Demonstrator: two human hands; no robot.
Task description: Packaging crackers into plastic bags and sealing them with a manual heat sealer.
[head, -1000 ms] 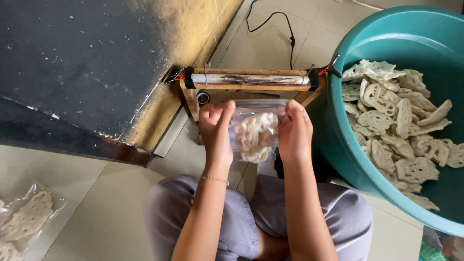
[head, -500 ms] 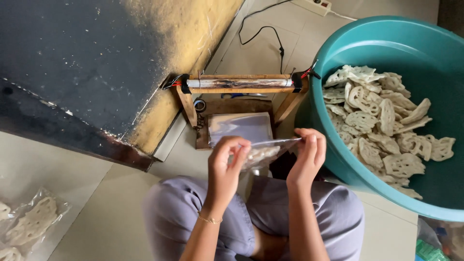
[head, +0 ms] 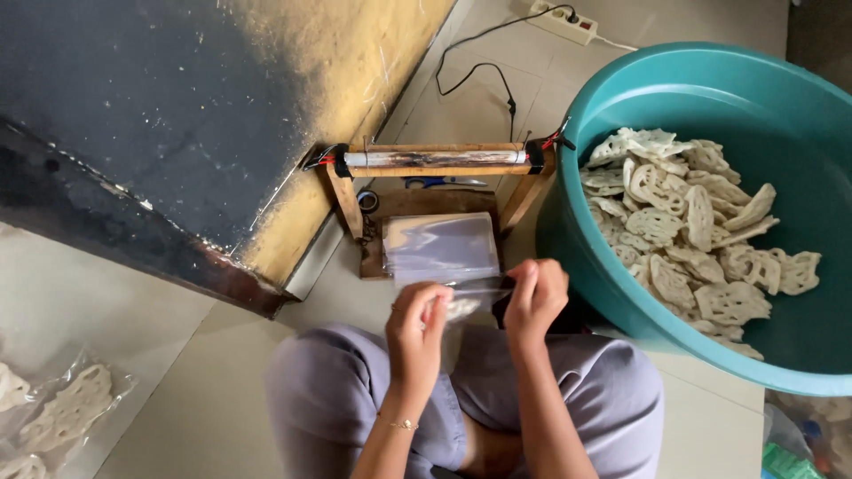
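Plastic bag (head: 470, 300) between fingertips (head: 437, 302) (both hands)

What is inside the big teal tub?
The teal tub holds a pile of pale lacy crackers along its left side. What lies beneath the pile is covered.

Pale tiled floor (head: 177, 390) runs under soft, even light. A dark slab (head: 133, 115), its edge worn to yellow, slants across upper left. A white power strip (head: 568, 19) lies at the top.

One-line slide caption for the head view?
Both hands, left and right, hold a clear bag beside a teal tub of crackers.
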